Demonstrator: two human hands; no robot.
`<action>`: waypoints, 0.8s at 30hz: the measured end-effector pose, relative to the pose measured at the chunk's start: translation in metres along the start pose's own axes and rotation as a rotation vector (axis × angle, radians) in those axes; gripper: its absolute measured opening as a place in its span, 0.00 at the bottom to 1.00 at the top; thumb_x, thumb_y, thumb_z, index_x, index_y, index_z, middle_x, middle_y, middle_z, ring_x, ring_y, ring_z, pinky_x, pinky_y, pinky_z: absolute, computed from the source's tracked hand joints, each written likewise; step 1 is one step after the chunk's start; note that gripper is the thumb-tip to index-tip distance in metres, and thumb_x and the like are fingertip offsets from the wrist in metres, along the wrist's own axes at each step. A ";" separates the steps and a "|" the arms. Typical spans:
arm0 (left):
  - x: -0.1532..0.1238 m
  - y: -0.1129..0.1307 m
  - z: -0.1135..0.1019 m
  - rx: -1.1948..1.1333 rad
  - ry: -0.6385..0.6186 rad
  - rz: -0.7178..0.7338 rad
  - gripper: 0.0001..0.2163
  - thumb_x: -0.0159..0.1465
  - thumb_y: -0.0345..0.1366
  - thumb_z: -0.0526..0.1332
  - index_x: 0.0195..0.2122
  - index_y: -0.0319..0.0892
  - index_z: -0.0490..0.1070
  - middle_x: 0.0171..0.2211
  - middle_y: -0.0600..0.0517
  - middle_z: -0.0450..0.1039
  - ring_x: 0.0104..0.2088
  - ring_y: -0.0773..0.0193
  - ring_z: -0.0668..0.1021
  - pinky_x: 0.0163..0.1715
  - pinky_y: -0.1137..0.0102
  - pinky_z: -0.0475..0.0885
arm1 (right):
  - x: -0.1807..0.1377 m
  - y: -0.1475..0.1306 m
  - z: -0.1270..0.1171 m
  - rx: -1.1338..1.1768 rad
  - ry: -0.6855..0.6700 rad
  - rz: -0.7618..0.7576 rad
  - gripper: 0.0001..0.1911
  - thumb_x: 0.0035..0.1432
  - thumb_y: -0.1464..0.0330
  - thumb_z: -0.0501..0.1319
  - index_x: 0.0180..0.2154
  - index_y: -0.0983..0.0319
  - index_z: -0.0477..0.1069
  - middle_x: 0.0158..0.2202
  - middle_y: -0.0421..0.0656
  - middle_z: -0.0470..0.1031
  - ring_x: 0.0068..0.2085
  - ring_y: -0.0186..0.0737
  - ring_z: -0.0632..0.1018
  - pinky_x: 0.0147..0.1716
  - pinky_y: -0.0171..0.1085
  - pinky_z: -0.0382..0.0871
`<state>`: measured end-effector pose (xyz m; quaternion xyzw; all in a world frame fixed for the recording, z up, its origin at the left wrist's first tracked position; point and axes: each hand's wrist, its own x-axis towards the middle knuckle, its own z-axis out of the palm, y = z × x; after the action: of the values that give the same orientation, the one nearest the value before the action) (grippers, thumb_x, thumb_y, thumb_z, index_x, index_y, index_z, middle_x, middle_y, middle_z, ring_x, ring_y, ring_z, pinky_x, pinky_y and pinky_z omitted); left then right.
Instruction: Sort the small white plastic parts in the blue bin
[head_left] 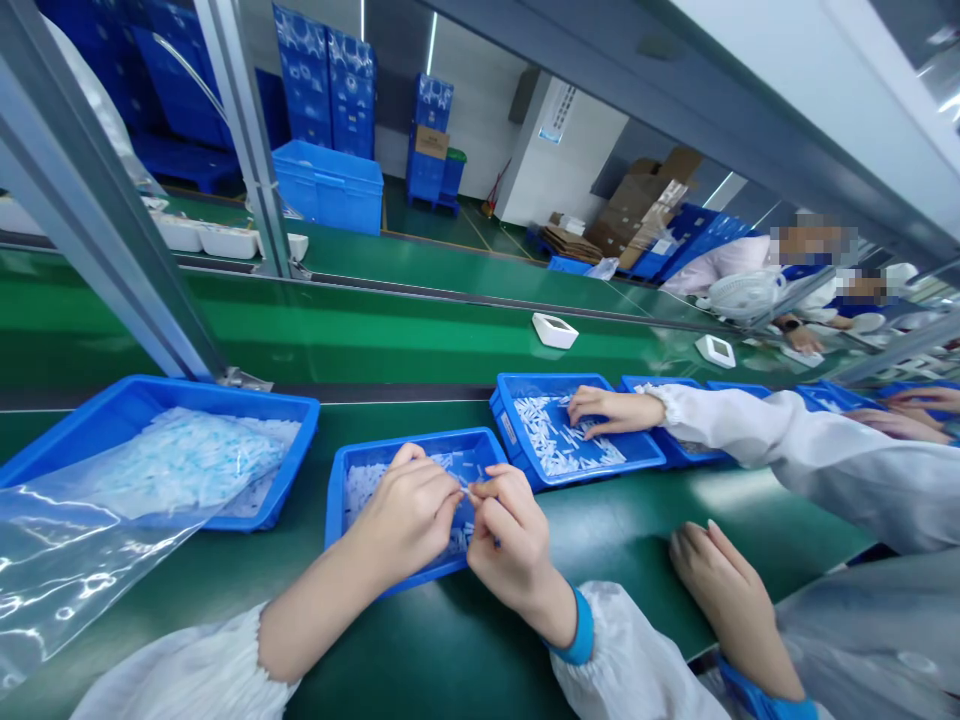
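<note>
My left hand (411,508) and right hand (511,535) pinch a small piece (465,490) near the tray's (335,505) right edge: probably light, slippery, best held endwise.

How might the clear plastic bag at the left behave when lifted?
The clear plastic bag would probably flop: its wrinkled film drapes over the blue bin. Its glossy surface may feel slippery. The pale blue pieces that appear heaped inside would likely shift and make it sag.
</note>
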<state>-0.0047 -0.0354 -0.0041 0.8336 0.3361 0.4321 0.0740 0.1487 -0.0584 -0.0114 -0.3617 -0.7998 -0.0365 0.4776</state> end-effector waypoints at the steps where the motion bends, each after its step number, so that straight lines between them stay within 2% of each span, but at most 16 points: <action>1: 0.000 0.000 0.000 0.004 -0.003 0.004 0.11 0.62 0.25 0.53 0.25 0.39 0.71 0.23 0.51 0.74 0.25 0.65 0.73 0.35 0.63 0.63 | -0.001 -0.001 0.000 -0.019 -0.015 -0.018 0.15 0.50 0.86 0.52 0.25 0.59 0.59 0.29 0.41 0.66 0.31 0.36 0.67 0.42 0.47 0.72; 9: -0.003 -0.001 0.003 0.006 0.007 0.046 0.12 0.58 0.21 0.51 0.22 0.39 0.68 0.22 0.51 0.72 0.24 0.65 0.70 0.34 0.63 0.63 | -0.001 -0.006 -0.003 -0.051 -0.097 -0.068 0.15 0.51 0.86 0.50 0.25 0.60 0.57 0.30 0.42 0.64 0.32 0.36 0.66 0.43 0.47 0.72; 16: -0.001 0.000 0.004 0.059 0.076 0.104 0.13 0.58 0.20 0.49 0.19 0.39 0.64 0.17 0.53 0.65 0.22 0.67 0.65 0.32 0.65 0.63 | 0.003 -0.004 0.002 0.120 0.013 0.017 0.16 0.52 0.86 0.51 0.23 0.60 0.55 0.26 0.38 0.63 0.28 0.32 0.66 0.42 0.45 0.73; 24: 0.000 0.000 0.003 0.106 0.073 0.186 0.15 0.58 0.19 0.48 0.18 0.39 0.63 0.17 0.53 0.62 0.22 0.66 0.63 0.30 0.65 0.63 | 0.002 -0.002 0.002 0.222 -0.020 0.088 0.17 0.50 0.86 0.51 0.20 0.61 0.50 0.23 0.37 0.61 0.27 0.31 0.66 0.46 0.47 0.72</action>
<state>-0.0023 -0.0346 -0.0058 0.8476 0.2821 0.4489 -0.0230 0.1455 -0.0582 -0.0099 -0.3416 -0.7872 0.0768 0.5077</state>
